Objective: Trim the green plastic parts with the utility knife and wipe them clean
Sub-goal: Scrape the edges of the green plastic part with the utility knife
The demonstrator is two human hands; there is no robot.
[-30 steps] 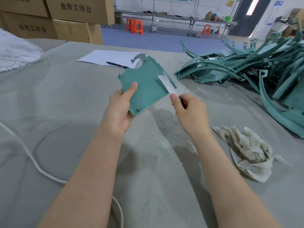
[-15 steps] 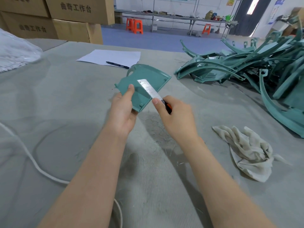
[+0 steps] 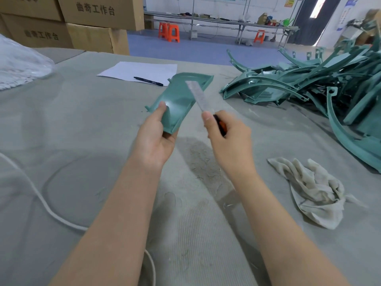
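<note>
The green plastic part (image 3: 179,99), held above the tabletop (image 3: 82,124), pointed away from the person, its near end pinched by the left hand (image 3: 153,141) fingers (image 3: 161,109). Just beside it, the right hand (image 3: 229,145) gripped the utility knife (image 3: 199,97), its blade crossing the part's right edge.

Green part (image 3: 178,98) x1, utility knife (image 3: 199,97) x1, rag (image 3: 313,190) x1, paper sheet (image 3: 140,71) x1, pen (image 3: 148,81) x1, cord (image 3: 41,201) x1, orange stools (image 3: 173,33) x3, cardboard boxes (image 3: 99,11) x4 in view; piled green pcs (image 3: 288,87): too tangled to count.

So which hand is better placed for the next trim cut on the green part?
Right. The right hand grips the utility knife, its blade extended and lying over the green part. The left hand holds that part by its near end, so it probably just supports.
</note>
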